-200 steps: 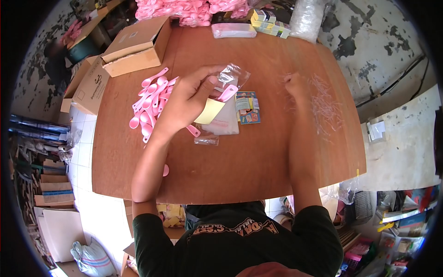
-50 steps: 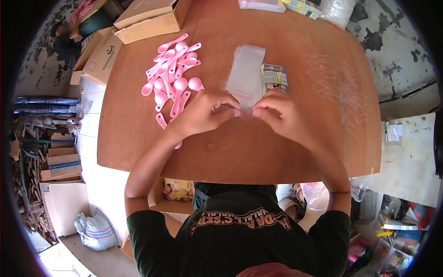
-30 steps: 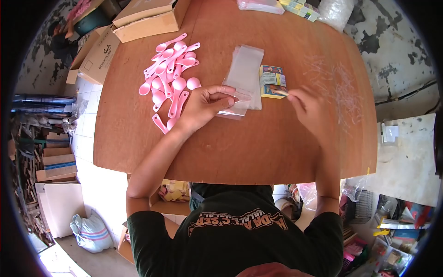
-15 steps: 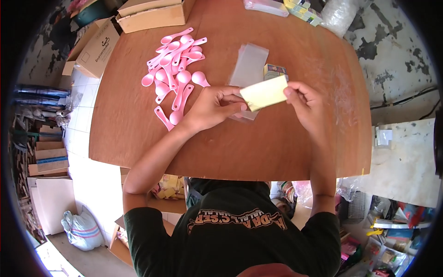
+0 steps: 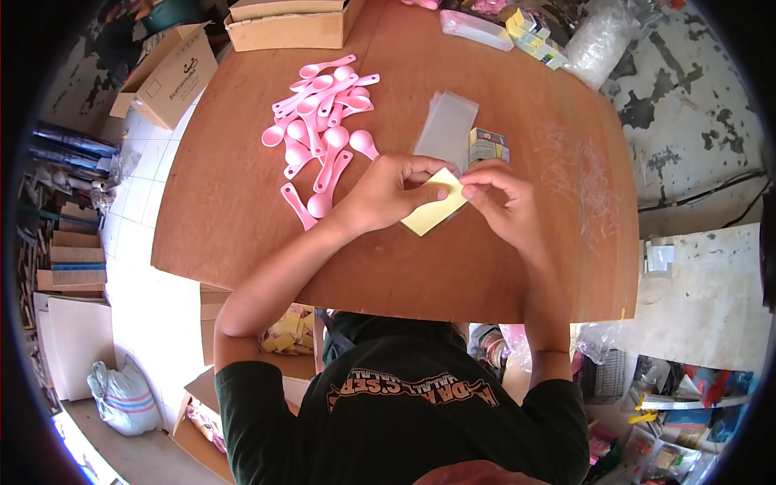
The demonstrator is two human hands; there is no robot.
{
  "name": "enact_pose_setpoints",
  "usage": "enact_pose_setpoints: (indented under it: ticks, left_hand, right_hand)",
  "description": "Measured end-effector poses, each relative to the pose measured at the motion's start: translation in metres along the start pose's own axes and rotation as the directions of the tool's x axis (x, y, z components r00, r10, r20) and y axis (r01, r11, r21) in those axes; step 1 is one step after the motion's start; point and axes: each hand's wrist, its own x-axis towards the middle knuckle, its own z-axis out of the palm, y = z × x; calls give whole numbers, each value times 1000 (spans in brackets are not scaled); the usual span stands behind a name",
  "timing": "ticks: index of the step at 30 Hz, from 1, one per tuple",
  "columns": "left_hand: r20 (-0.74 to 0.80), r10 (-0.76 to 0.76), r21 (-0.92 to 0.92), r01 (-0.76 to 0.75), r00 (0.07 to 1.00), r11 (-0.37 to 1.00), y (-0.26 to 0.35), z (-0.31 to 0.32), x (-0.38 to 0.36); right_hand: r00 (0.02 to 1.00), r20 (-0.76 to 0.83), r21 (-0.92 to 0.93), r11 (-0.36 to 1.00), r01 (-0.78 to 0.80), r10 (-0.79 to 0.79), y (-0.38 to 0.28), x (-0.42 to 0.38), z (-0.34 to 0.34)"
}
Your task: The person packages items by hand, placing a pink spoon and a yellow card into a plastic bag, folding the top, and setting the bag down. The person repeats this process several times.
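A pale yellow card (image 5: 430, 217) is held tilted over the table, with a thin clear plastic edge showing along its side. My left hand (image 5: 396, 192) grips it, thumb on top and fingers beneath. At the card's upper right corner, the fingertips of my right hand (image 5: 503, 200) are pinched together. Just beyond my hands lies a stack of clear plastic sleeves (image 5: 446, 129), and beside it a small printed box (image 5: 489, 146). Left of my left hand, several pink spoons (image 5: 323, 121) are heaped on the wooden table (image 5: 388, 279).
A cardboard box (image 5: 287, 31) stands at the table's far left. Along the far right are a pack of clear plastic (image 5: 477, 31), yellow and white boxes (image 5: 535, 36) and a clear plastic roll (image 5: 598, 44). Thin clear strips (image 5: 578, 178) lie scattered on the right.
The yellow card has turned steeper and come down a little closer to me. My right hand has moved left, from the card's far end to its upper corner near my left thumb.
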Motion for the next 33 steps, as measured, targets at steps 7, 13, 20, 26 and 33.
enact_pose_setpoints:
  ticks: [7, 13, 20, 26, 33]
  left_hand:
    - [-12, 152, 137, -149, 988, 979, -16, 7, 5]
    - [-54, 156, 151, -146, 986, 978, -14, 18, 3]
    - [-29, 285, 155, -277, 958, 948, -18, 25, 3]
    - [-36, 115, 4, -115, 993, 993, -6, 24, 0]
    - [-22, 235, 124, -231, 972, 965, 1, 24, 6]
  right_hand:
    - [991, 130, 78, 997, 18, -28, 2, -5, 1]
    - [962, 195, 364, 896, -253, 192, 1, -15, 0]
    - [948, 206, 254, 923, -290, 241, 12, -25, -1]
    - [955, 118, 248, 924, -292, 270, 9, -25, 7]
    - [975, 166, 229, 956, -183, 147, -2, -23, 8]
